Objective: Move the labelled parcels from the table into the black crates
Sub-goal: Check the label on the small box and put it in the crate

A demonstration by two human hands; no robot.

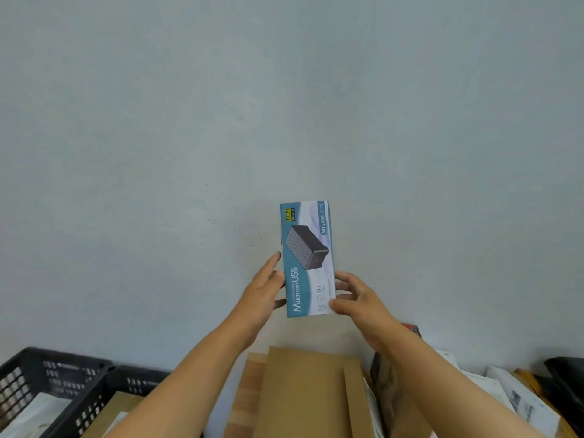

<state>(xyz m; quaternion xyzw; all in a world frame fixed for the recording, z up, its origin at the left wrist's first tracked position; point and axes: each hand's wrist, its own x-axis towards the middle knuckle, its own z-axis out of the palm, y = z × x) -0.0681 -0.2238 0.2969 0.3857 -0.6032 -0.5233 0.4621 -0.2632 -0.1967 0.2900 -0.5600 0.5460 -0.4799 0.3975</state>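
Cardboard parcels point(303, 396) below, partly hidden by forearms.

— Where does the camera sit?
— On the person's head, facing forward at a pale wall point(284, 90), close to it.
— And lower down?
— Only the far edge of the desk point(243, 390) and the black crates point(63, 384) show.

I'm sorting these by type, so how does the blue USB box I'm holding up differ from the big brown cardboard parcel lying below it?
The USB box is printed blue and white with a product picture; the brown parcel is plain cardboard. The USB box is raised in front of the wall, held between the left hand and right hand; the brown parcel lies flat, untouched. The USB box looks narrower than the brown parcel. Both are rectangular boxes.
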